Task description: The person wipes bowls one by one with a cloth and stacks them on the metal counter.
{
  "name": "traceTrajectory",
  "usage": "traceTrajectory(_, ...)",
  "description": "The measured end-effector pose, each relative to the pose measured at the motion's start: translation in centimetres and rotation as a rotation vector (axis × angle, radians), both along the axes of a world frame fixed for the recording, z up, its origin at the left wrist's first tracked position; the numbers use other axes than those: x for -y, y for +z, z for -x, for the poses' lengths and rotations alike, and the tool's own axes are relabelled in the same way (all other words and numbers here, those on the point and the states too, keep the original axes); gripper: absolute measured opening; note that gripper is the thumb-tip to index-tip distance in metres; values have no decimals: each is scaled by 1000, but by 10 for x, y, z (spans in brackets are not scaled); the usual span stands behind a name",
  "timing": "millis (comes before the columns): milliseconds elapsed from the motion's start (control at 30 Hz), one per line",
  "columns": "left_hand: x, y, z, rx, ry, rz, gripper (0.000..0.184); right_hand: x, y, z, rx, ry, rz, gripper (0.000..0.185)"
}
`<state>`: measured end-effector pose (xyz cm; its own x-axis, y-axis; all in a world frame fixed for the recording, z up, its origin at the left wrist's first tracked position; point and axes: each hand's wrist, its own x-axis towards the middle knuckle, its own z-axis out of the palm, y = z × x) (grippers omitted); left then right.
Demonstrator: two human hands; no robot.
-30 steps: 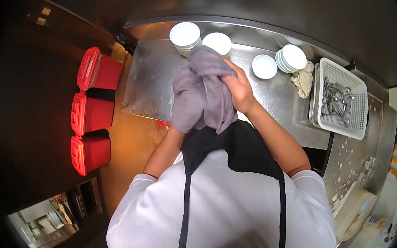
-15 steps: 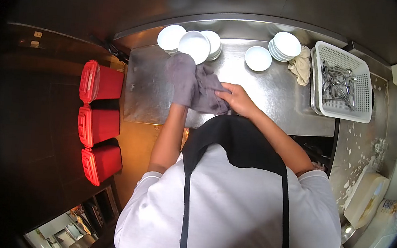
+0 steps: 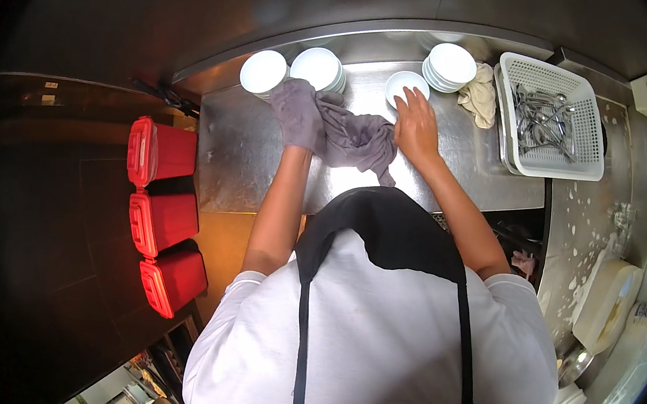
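A purple-grey cloth (image 3: 356,137) covers my left hand (image 3: 298,115) like a mitt, hiding its fingers, and trails to the right. That hand is just in front of the middle stack of white bowls (image 3: 318,68). My right hand (image 3: 417,131) is off the cloth, its fingers stretched forward and apart. Its fingertips overlap the near rim of a single white bowl (image 3: 404,84); whether they grip it is unclear. Another stack of white bowls (image 3: 264,71) stands to the left, and a taller bowl stack (image 3: 452,63) to the right of the single bowl.
A cream cloth (image 3: 480,98) lies between the right stack and a white perforated basket (image 3: 595,141) of metal cutlery. The steel counter (image 3: 231,163) ends near my apron. Red lidded bins (image 3: 170,150) stand at left. A wet, foam-spotted steel surface (image 3: 568,223) is at right.
My right hand has let go of the cloth and moved forward to the single bowl. The bowl that overlapped the middle stack now sits on it. The cloth's right end hangs looser.
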<state>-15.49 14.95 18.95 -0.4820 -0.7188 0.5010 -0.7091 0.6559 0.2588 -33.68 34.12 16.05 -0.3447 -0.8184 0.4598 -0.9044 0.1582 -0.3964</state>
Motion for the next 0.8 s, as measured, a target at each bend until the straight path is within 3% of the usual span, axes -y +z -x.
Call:
traceTrajectory(167, 3, 2, -1, -21, -5, -33, 20, 6, -33, 21, -99, 11, -125, 6)
traceTrajectory(267, -11, 24, 0, 142, 35, -29, 15, -6, -40, 19, 44, 101, -183, 7)
traceTrajectory(300, -19, 31, -1, 92, 26, 6, 11, -13, -35, 15, 132, 140, -141, 6)
traceTrajectory(400, -33, 34, -7, -279, -7, -434, 17, -32, 6, 3, 442, 81, -198, 13)
traceTrajectory(467, -50, 38, -16, -471, -92, -629, 23, -47, 15, 16, 1010, 89, -189, 19)
traceTrajectory(533, -68, 49, -30, -634, -207, -777, 29, -74, 31, 43, 1315, 89, 12, 20)
traceTrajectory(600, -75, 64, -38, -800, -316, -915, 36, -99, 63, 76, 1581, -100, 370, 24)
traceTrajectory(633, -73, 76, -40, -669, -408, -804, 35, -114, 76, 95, 1634, -66, 572, 26)
traceTrajectory(700, -78, 103, -38, -536, -386, -577, 42, -136, 85, 130, 1602, -106, 947, 26)
traceTrajectory(800, -101, 124, -23, -524, -378, -487, 46, -142, 110, 135, 1378, -173, 973, 26)
